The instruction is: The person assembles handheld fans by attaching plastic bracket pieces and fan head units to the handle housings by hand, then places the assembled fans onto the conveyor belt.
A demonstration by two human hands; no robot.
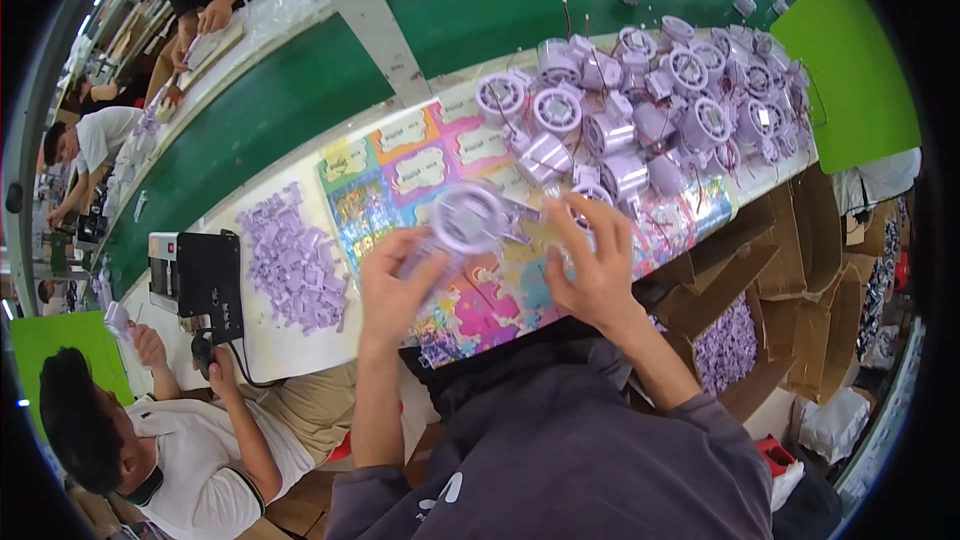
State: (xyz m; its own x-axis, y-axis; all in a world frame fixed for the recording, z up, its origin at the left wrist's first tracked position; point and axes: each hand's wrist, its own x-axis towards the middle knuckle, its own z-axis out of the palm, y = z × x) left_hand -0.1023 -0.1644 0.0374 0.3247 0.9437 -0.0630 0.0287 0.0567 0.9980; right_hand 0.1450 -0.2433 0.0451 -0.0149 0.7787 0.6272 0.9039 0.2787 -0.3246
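My left hand [395, 285] grips a lilac round plastic housing [468, 218] with a ringed face, blurred by motion. A lilac prong-like piece [520, 220] juts from its right side. Just right of it is my right hand [600, 265], thumb and fingers apart, with nothing plainly held. Under both hands lies a colourful printed sheet [415, 170]. Behind my right hand, a heap of similar lilac housings [650, 125] with thin dark red wires covers the right of the table.
Small lilac parts [290, 255] lie piled at left, beside a black box device [210, 280]. A green conveyor belt [270, 90] runs behind, crossed by a metal post [370, 15]. A co-worker [190, 430] sits at left. Cardboard boxes [800, 260] stand at lower right.
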